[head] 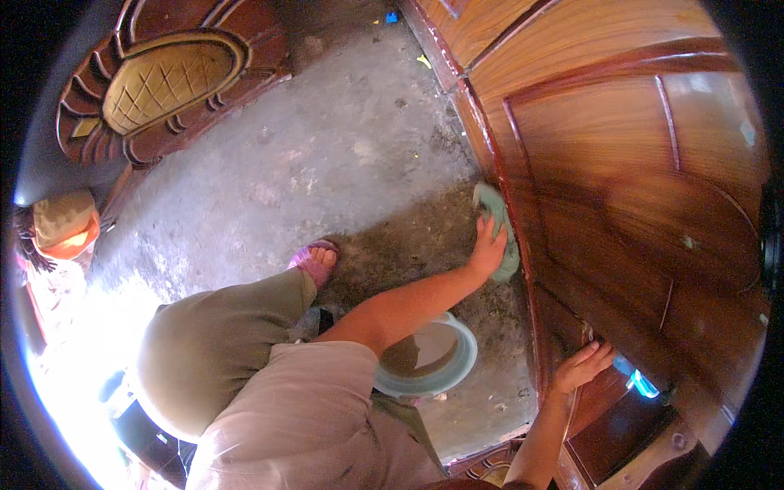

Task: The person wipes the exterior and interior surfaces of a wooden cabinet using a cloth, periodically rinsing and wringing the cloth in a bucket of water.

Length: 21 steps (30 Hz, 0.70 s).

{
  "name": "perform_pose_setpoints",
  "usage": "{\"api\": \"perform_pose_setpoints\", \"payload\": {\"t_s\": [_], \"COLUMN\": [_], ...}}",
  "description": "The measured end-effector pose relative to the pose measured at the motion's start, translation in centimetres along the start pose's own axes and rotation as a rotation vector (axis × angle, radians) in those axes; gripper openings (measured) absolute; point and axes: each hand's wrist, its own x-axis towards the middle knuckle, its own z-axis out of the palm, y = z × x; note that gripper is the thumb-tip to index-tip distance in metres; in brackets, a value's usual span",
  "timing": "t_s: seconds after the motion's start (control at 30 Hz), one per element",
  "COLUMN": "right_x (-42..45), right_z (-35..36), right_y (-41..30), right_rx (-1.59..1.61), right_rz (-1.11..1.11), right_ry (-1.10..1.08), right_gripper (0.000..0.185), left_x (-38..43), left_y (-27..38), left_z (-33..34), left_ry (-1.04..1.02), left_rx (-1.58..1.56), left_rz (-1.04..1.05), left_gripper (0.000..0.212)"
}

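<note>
My left hand (492,250) presses a pale green cloth (506,269) against the red-brown bottom rail (497,168) of a large piece of wooden furniture, where it meets the floor. The cloth is bunched lengthwise along that rail under my fingers. Lower right, my right hand (583,367) holds an edge of the same varnished furniture (612,226); its fingertips are partly hidden. Beneath my left forearm stands a light blue basin (470,352) with murky water (407,358) in it, its near side covered by my arm and shirt.
Bare, stained concrete floor (294,159) spreads between the furniture and a carved wooden piece (177,79) at upper left. My foot in a pink sandal (315,260) stands on it. Small blue (392,17) and yellow scraps (424,60) lie farther up. Glaring light floods the lower left.
</note>
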Motion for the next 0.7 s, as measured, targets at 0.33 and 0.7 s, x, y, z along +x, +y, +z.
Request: {"api": "perform_pose_setpoints", "payload": {"t_s": [0.33, 0.7], "right_x": [-1.8, -0.7], "right_z": [1.2, 0.2], "right_y": [4.0, 0.5], "right_rx": [-0.073, -0.014], "right_rz": [0.024, 0.085], "right_ry": [-0.127, -0.044], "right_gripper": [0.048, 0.036], "left_x": [11.3, 7.0], "left_y": [9.5, 10.1], "left_z": [-14.0, -13.4], "left_ry": [0.473, 0.377], "left_rx": [-0.244, -0.058], "left_rz": [0.15, 0.228], "left_gripper": [0.05, 0.047]}}
